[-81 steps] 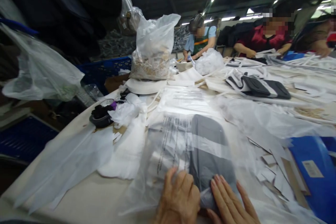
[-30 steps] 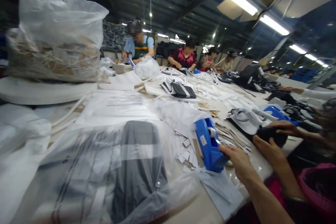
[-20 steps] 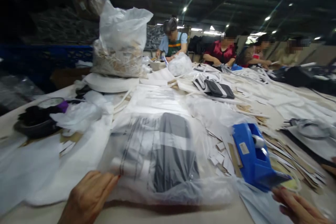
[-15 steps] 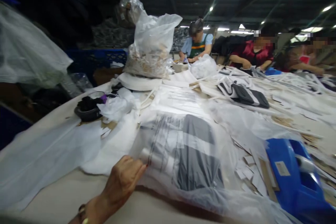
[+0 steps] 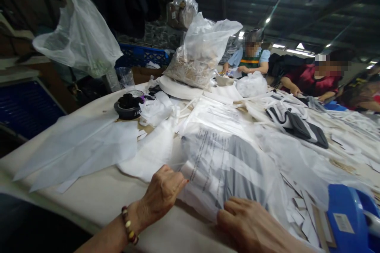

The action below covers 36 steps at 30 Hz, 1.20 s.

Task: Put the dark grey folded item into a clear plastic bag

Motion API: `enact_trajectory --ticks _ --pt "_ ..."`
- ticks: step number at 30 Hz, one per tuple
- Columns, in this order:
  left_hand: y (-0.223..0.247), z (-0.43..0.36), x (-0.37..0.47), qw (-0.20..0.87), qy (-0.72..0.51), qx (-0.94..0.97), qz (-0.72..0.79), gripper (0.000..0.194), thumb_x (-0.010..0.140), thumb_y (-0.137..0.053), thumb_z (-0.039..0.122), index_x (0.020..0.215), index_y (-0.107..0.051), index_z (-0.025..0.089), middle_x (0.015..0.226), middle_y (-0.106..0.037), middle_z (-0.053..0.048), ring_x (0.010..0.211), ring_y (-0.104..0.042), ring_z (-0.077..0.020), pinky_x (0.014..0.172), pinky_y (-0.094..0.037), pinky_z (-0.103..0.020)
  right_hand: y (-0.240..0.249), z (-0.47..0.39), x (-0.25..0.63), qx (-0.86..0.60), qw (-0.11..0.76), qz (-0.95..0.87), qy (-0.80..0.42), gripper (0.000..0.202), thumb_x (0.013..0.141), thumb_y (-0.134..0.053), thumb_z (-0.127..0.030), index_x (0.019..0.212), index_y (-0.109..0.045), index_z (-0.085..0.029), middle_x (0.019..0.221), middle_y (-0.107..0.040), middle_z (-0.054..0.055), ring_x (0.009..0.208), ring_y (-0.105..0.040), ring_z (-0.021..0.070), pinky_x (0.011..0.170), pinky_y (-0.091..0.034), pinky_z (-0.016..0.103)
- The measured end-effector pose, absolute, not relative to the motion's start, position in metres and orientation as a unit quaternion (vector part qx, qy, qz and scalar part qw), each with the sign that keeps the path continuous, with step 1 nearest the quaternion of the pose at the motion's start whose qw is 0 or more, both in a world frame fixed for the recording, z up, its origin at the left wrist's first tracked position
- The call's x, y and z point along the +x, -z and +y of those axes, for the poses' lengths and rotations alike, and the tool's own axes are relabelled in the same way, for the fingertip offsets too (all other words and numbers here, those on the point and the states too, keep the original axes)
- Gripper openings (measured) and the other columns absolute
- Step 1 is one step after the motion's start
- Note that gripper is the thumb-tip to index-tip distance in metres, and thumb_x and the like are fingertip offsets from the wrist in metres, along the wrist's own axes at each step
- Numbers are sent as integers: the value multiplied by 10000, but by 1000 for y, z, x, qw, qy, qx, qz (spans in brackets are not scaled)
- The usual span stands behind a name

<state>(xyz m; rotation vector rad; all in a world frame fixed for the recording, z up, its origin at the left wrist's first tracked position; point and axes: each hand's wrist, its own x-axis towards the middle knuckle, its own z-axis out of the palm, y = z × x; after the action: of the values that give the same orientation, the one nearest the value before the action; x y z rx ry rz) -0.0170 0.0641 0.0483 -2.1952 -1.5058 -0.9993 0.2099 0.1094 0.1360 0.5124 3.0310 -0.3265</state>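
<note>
Translucent printed bag (image 5: pixel 204 162) wraps grey-and-white contents (image 5: pixel 245 166); left hand (image 5: pixel 162 187) pinches its edge; right hand (image 5: pixel 252 221) curls, grip unclear.

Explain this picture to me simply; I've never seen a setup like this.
There is no machine here: a person works with two bare hands, and the view comes from a camera worn on their head, looking forward and down.

The left hand, with a beaded bracelet at its wrist, seems to pinch the left edge of a printed plastic bag. Through the plastic you can see something dark grey with a pale band. The right hand is curled at the bag's near edge; its exact grip is hidden.

On the table also lie white sheets, a round black container and a blue object cut off by the frame. A bulging clear sack stands farther back.
</note>
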Motion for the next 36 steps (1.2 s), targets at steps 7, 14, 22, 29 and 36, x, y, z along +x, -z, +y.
enact_trajectory --ticks 7,14,22,29,36 --pt "-43 63 -19 125 385 -757 -513 351 950 -341 130 608 -397 185 508 -407 51 465 -349 -119 549 -278 -285 -130 125 186 224 159 956 106 165 803 -453 -81 755 -581 -174 721 -647 37 632 -590 156 534 -292 269" --pt "-44 62 -20 108 392 -760 -507 346 944 -357 127 604 -384 185 504 -397 54 462 -341 -115 545 -275 -282 -131 126 176 418 203 881 87 224 834 -518 -287 722 -664 -159 696 -689 116 656 -657 244 502 -220 284" --pt "-42 64 -21 118 379 -764 -508 356 945 -359 150 592 -382 188 501 -398 51 473 -369 -113 544 -288 -271 -122 149 182 507 96 839 173 402 540 -791 -398 781 -574 -159 641 -592 14 586 -525 163 479 -254 237" --pt "-41 63 -28 111 356 -770 -517 372 941 -396 187 569 -414 182 500 -416 52 481 -405 -101 563 -316 -247 -116 183 211 526 -14 815 245 352 640 -718 -394 588 -426 -205 518 -454 -63 522 -434 105 470 -257 223" --pt "-54 66 -56 127 345 -734 -572 412 934 -431 348 565 -490 174 512 -476 42 507 -459 -97 584 -347 -236 -103 174 248 488 -176 828 213 306 824 -495 -456 642 -473 -210 524 -483 -47 494 -458 116 513 -317 243"
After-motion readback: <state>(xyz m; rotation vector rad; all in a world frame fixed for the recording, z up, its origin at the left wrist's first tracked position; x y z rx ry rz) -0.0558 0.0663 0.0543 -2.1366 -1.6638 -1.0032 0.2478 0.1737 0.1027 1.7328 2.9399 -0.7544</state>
